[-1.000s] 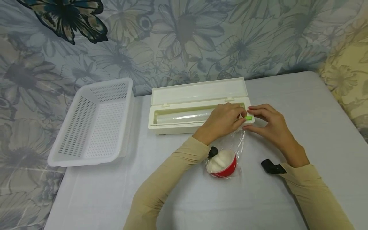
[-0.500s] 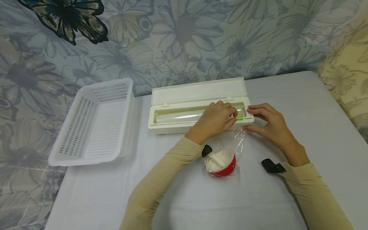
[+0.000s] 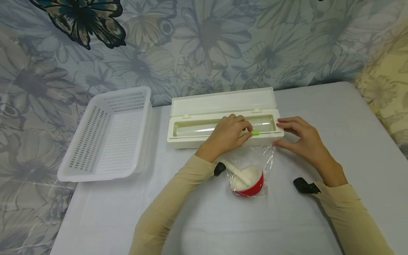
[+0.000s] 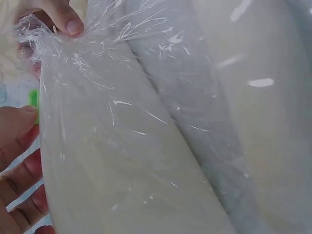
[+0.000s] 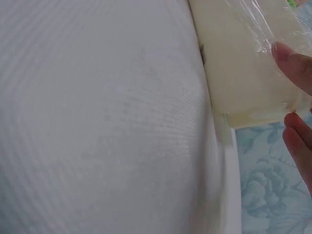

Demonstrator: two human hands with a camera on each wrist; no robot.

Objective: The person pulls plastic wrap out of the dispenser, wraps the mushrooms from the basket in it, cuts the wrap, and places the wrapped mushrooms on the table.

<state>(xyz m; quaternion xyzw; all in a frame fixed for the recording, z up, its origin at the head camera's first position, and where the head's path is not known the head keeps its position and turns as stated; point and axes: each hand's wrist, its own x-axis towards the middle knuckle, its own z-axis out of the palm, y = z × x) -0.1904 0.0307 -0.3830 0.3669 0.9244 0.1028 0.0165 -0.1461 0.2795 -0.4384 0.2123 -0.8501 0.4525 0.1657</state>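
My left hand [image 3: 228, 132] pinches the green slider [image 3: 255, 133] on the front rail of a white cling film dispenser [image 3: 188, 144]. The dispenser's lid is up, and a film roll [image 3: 194, 130] lies inside. My right hand [image 3: 301, 140] holds the dispenser's right end, its thumb [image 5: 292, 66] on the front over the film. Clear cling film [image 4: 122, 146] hangs down the front wall, bunched near the right thumb in the left wrist view. Below, the film covers a red bowl [image 3: 256, 187] with a white inside. A white rod [image 3: 237, 172] leans out of the bowl.
A white perforated basket [image 3: 145, 141] stands left of the dispenser. A white cloth [image 3: 223, 226] covers the table, with a flower-patterned backdrop [image 3: 210, 32] behind. Small black wrist mounts [image 3: 306, 186] stick out from both sleeves.
My left hand has drawn the green slider leftward along the rail from the dispenser's right end. The right hand keeps its place. More of the roll and rod shows.
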